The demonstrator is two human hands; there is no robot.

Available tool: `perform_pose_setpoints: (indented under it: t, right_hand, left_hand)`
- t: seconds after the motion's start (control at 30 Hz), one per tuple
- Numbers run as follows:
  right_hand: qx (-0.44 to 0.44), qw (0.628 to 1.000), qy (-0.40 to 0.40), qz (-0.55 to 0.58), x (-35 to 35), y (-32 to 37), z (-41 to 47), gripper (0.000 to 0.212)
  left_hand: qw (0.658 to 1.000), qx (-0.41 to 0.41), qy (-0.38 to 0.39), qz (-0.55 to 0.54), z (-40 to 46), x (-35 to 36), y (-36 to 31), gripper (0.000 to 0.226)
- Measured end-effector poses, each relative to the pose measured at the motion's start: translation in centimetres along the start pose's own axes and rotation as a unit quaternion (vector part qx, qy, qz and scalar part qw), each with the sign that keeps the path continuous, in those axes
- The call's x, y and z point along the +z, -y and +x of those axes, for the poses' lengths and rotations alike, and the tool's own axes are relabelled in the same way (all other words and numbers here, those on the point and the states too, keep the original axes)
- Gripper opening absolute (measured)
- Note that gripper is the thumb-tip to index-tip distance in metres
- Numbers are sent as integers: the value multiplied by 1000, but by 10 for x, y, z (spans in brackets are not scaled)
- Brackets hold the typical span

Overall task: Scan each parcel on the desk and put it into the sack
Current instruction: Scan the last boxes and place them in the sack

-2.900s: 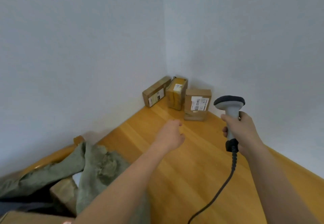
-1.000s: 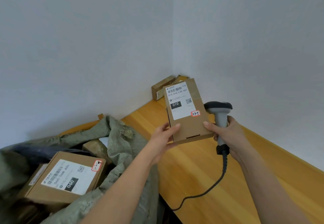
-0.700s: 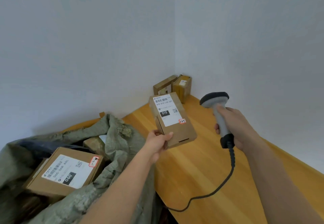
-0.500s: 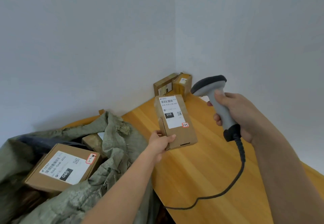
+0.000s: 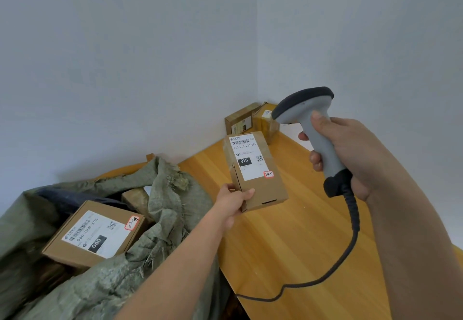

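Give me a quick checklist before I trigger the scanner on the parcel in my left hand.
1. Held parcel gripped by left hand: ok.
2. Label faces up, barcode uncovered: ok.
3. Scanner gripped in right hand: ok.
4. Scanner head aimed at barcode: cannot tell.
5. Cable clear of the parcel: ok.
6. Sack mouth open beside the desk: ok.

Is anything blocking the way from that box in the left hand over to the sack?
Nothing visible does. The left hand holds the 010 parcel above the desk edge, right beside the open green sack, whose mouth shows a 060 parcel inside.
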State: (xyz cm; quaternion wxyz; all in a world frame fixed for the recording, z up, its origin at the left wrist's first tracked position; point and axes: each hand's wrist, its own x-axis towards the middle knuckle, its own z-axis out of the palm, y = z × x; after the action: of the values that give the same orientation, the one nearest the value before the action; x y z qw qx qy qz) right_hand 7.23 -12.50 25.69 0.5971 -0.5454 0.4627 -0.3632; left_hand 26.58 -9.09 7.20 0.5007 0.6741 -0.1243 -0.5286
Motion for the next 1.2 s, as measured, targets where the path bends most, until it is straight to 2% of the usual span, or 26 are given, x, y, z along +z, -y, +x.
perform_pose_setpoints:
  t: [0.17,0.3,0.4,0.5,0.53,0.6,0.63,0.7,0.73,0.8,0.87,0.93,0.97,1.03,1.07,1.1,1.13,1.2]
  right_hand:
    - [18,995,-51,-79,4,-37,24,42]
    - [96,995,-29,-31,25,-76,43,51]
    - [91,996,-15,14,49,-88,52,51]
    - [64,997,17,33,82,-87,53,38]
    - [58,997,27,41,97,-85,50,34]
    - [47,996,44,61,127,-80,42,34]
    - [42,995,54,69,142,-77,37,35]
    - [31,994,76,74,170,-70,24,33]
    - [25,993,87,73,183,-68,18,31]
    - [16,993,100,66,208,-66,4,31]
    - [15,991,119,62,234,-64,-10,33]
    - [21,988,142,54,260,-63,-24,35]
    - [23,987,151,47,272,-63,-31,36]
    - [18,985,167,28,295,-67,-45,37]
    - [13,985,171,18,306,-70,-51,37]
    - [7,985,173,8,316,-72,-56,39]
    - [3,985,175,-3,327,-75,-61,41]
    - [-5,985,172,-22,346,-80,-70,45]
  left_hand:
    - [985,-20,99,-141,-13,-8,-12,47]
    - [968,6,144,-207,-28,-21,-19,66]
    - [966,32,135,-217,-41,-42,-25,71]
    - [971,76,79,-212,-60,-78,-35,57]
    - [974,96,32,-201,-67,-95,-38,48]
    - [970,124,-120,-172,-82,-132,-44,34]
    - [957,131,-210,-152,-90,-155,-46,26]
    - [911,138,-382,-76,-104,-202,-39,12]
    - [880,134,-454,-24,-109,-227,-31,13]
    - [826,60,-556,73,-120,-273,-10,23]
    - [803,-33,-582,122,-133,-311,18,27]
    - [811,-113,-564,106,-147,-343,48,32]
    - [820,-143,-547,88,-148,-360,66,41]
    - [855,-167,-488,52,-153,-381,92,82]
    - [879,-147,-454,6,-156,-383,99,101]
    - [891,-107,-436,-67,-158,-387,106,108]
    - [888,-68,-434,-135,-163,-387,108,98]
    - [856,-6,-483,-184,-169,-395,111,58]
